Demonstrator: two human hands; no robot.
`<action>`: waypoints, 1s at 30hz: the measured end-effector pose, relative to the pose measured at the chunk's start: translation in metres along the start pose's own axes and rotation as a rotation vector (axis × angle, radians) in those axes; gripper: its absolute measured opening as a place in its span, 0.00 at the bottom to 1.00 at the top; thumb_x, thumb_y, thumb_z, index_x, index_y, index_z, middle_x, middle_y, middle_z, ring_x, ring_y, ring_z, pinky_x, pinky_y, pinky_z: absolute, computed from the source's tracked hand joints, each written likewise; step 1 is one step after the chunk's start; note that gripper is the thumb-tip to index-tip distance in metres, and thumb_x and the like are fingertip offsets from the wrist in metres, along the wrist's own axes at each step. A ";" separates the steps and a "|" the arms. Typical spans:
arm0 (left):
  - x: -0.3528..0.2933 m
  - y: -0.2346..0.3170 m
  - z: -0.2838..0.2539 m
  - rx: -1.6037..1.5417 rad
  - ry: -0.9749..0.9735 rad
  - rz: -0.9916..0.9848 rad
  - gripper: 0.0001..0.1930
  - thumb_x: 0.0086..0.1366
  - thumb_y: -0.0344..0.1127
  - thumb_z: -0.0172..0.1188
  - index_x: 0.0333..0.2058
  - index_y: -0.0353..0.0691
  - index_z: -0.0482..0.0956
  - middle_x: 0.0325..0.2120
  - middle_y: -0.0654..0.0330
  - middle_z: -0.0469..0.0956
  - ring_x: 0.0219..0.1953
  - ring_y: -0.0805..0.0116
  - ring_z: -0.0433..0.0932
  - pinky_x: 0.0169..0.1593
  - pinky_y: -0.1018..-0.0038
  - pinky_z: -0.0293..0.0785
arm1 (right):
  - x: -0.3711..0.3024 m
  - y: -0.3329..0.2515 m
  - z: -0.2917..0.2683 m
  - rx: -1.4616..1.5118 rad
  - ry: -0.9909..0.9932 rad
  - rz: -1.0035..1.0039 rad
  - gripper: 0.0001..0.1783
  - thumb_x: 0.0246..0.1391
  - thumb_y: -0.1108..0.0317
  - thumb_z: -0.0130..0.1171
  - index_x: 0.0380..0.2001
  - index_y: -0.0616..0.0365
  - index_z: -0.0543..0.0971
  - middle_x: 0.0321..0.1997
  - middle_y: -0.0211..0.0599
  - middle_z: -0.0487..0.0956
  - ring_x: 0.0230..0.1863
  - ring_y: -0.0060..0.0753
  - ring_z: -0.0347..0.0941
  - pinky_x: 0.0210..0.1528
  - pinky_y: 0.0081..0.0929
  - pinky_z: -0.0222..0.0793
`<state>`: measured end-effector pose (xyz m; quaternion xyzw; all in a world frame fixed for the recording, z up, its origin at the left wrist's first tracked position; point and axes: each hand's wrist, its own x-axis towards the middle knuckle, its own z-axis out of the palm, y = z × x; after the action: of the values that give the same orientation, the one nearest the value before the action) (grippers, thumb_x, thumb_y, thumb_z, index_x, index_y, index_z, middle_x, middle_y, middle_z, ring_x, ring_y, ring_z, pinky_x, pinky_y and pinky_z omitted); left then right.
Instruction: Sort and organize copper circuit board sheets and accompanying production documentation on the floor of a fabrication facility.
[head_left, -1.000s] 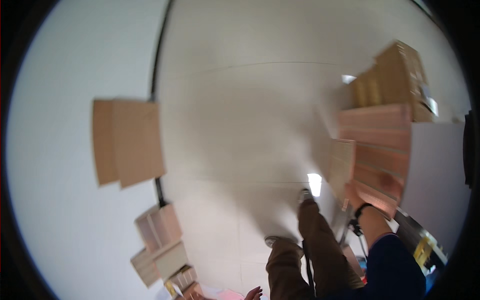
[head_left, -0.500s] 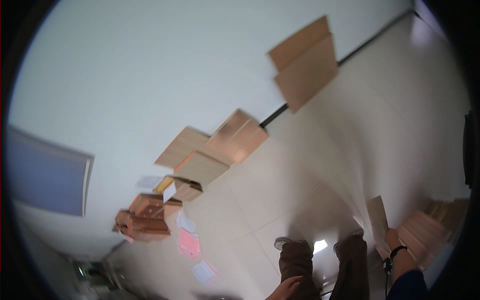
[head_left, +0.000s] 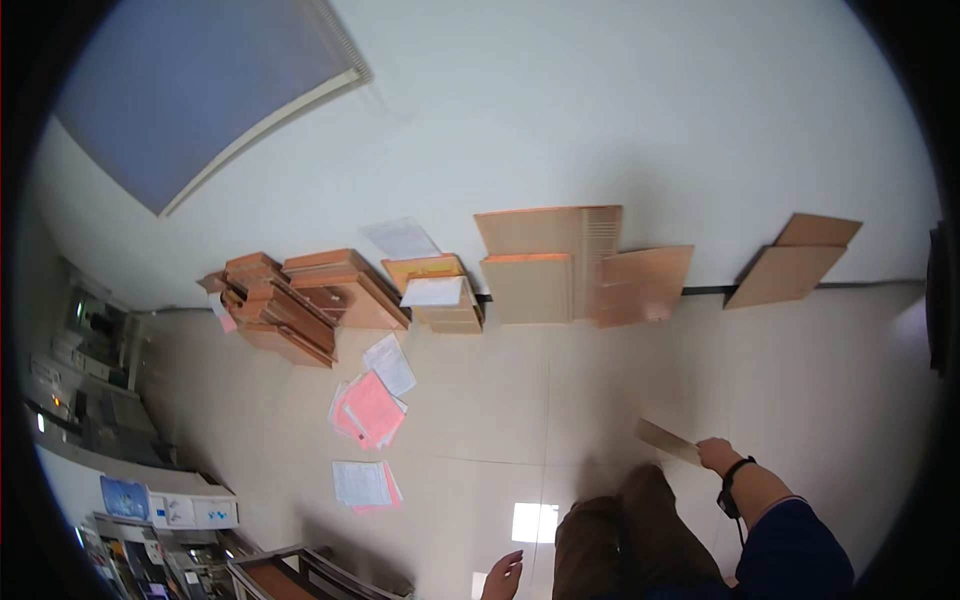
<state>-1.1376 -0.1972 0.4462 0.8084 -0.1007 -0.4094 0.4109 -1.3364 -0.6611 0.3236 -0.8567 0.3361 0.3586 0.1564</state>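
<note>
My right hand [head_left: 715,454] is closed on one end of a narrow, flat cardboard piece [head_left: 667,440]. That piece points left and away from me, held in front of my legs. A black band with a cord circles my right wrist. My left hand [head_left: 505,575] hangs low beside my left leg, holding nothing, with its fingers loosely bent and partly apart. Ahead, flattened cardboard sheets [head_left: 527,290] lean upright against the wall, and a brown cardboard panel [head_left: 640,283] stands against their right end.
Further right, two cardboard sheets [head_left: 785,273] lean on the wall. To the left stand stacked cardboard bundles [head_left: 290,315]. Pink papers [head_left: 374,410] and white papers [head_left: 360,483] lie on the tiled floor. A metal-framed cart [head_left: 300,570] is at the lower left.
My view has swung to the left, bringing the wall stacks and the cart into sight. The cardboard piece stays in my right hand and now slants leftward. My left hand remains low and free.
</note>
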 end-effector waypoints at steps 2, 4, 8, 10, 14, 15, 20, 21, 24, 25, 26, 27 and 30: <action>0.006 -0.006 -0.019 -0.034 0.077 -0.026 0.15 0.64 0.36 0.47 0.47 0.38 0.71 0.43 0.52 0.74 0.44 0.62 0.73 0.47 0.71 0.69 | 0.043 -0.049 -0.043 0.008 0.057 -0.085 0.15 0.50 0.68 0.45 0.39 0.49 0.77 0.35 0.41 0.79 0.39 0.43 0.75 0.40 0.38 0.71; 0.014 -0.010 -0.030 -0.043 0.105 -0.092 0.15 0.64 0.36 0.47 0.47 0.38 0.72 0.43 0.52 0.74 0.44 0.61 0.74 0.47 0.70 0.70 | 0.088 -0.090 -0.081 0.005 0.072 -0.121 0.16 0.51 0.69 0.44 0.41 0.48 0.76 0.35 0.41 0.79 0.39 0.43 0.75 0.40 0.38 0.71; 0.048 -0.025 -0.042 -0.056 0.147 -0.198 0.14 0.64 0.35 0.48 0.46 0.38 0.72 0.42 0.51 0.75 0.42 0.59 0.75 0.46 0.70 0.71 | 0.192 -0.166 -0.147 -0.008 0.131 -0.228 0.17 0.53 0.68 0.44 0.46 0.46 0.73 0.36 0.40 0.79 0.39 0.43 0.75 0.40 0.39 0.70; 0.080 -0.027 -0.044 -0.130 0.198 -0.227 0.14 0.63 0.34 0.48 0.46 0.37 0.72 0.40 0.51 0.76 0.42 0.60 0.75 0.45 0.70 0.71 | 0.260 -0.193 -0.174 -0.027 0.123 -0.261 0.18 0.52 0.70 0.44 0.46 0.47 0.74 0.36 0.41 0.79 0.39 0.42 0.75 0.40 0.39 0.70; 0.161 0.037 -0.051 -0.394 0.325 -0.405 0.14 0.62 0.32 0.49 0.45 0.36 0.72 0.40 0.52 0.76 0.44 0.60 0.74 0.48 0.71 0.69 | 0.392 -0.236 -0.189 -0.154 0.138 -0.337 0.17 0.54 0.68 0.44 0.47 0.46 0.73 0.37 0.41 0.78 0.39 0.43 0.75 0.40 0.38 0.71; 0.179 0.061 -0.057 -0.436 0.292 -0.475 0.14 0.63 0.32 0.48 0.46 0.35 0.71 0.42 0.52 0.75 0.45 0.60 0.73 0.50 0.72 0.67 | 0.418 -0.250 -0.199 -0.218 0.116 -0.339 0.16 0.55 0.68 0.44 0.46 0.46 0.74 0.38 0.41 0.78 0.40 0.43 0.75 0.41 0.38 0.71; 0.214 0.090 -0.064 -0.566 0.212 -0.659 0.14 0.63 0.32 0.48 0.47 0.35 0.70 0.44 0.53 0.73 0.45 0.61 0.73 0.51 0.72 0.67 | 0.507 -0.275 -0.222 -0.287 0.142 -0.223 0.18 0.53 0.70 0.47 0.48 0.50 0.72 0.35 0.42 0.78 0.39 0.45 0.75 0.42 0.40 0.71; 0.218 0.104 -0.073 -0.651 0.149 -0.737 0.14 0.63 0.32 0.49 0.47 0.35 0.70 0.44 0.53 0.73 0.45 0.61 0.73 0.51 0.72 0.67 | 0.512 -0.286 -0.228 -0.305 0.130 -0.245 0.18 0.53 0.70 0.47 0.48 0.50 0.72 0.35 0.42 0.78 0.39 0.45 0.75 0.42 0.40 0.71; 0.202 0.069 -0.065 -0.599 0.275 -0.642 0.13 0.63 0.32 0.49 0.45 0.35 0.72 0.43 0.54 0.74 0.43 0.60 0.73 0.49 0.71 0.68 | 0.507 -0.319 -0.252 -0.183 0.295 -0.053 0.19 0.53 0.72 0.47 0.50 0.58 0.69 0.41 0.47 0.75 0.45 0.48 0.71 0.47 0.41 0.67; 0.199 0.065 -0.067 -0.562 0.331 -0.588 0.13 0.63 0.32 0.49 0.45 0.35 0.73 0.42 0.54 0.74 0.43 0.60 0.73 0.48 0.70 0.68 | 0.489 -0.331 -0.256 -0.103 0.443 -0.105 0.20 0.52 0.72 0.48 0.50 0.61 0.67 0.45 0.50 0.72 0.49 0.49 0.68 0.51 0.41 0.64; 0.197 0.062 -0.071 -0.528 0.366 -0.637 0.12 0.63 0.32 0.48 0.42 0.35 0.74 0.39 0.54 0.75 0.42 0.58 0.73 0.48 0.69 0.68 | 0.474 -0.340 -0.254 -0.016 0.590 -0.159 0.21 0.52 0.72 0.48 0.51 0.64 0.66 0.49 0.53 0.69 0.52 0.51 0.65 0.54 0.41 0.61; 0.199 0.062 -0.081 -0.547 0.368 -0.621 0.12 0.63 0.32 0.48 0.42 0.35 0.74 0.39 0.54 0.75 0.42 0.58 0.73 0.48 0.69 0.68 | 0.467 -0.337 -0.249 0.026 0.568 -0.163 0.22 0.51 0.73 0.48 0.52 0.64 0.64 0.51 0.54 0.67 0.54 0.51 0.63 0.56 0.41 0.59; 0.200 0.040 -0.104 -0.566 0.390 -0.497 0.11 0.62 0.35 0.51 0.41 0.37 0.75 0.38 0.54 0.75 0.42 0.59 0.73 0.46 0.69 0.69 | 0.462 -0.309 -0.208 -0.044 0.456 -0.278 0.23 0.48 0.73 0.48 0.50 0.65 0.66 0.52 0.58 0.65 0.56 0.53 0.61 0.58 0.40 0.56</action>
<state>-0.9243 -0.2624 0.3936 0.7258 0.2931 -0.3471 0.5167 -0.7786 -0.7570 0.1439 -0.9565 0.2337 0.1389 0.1058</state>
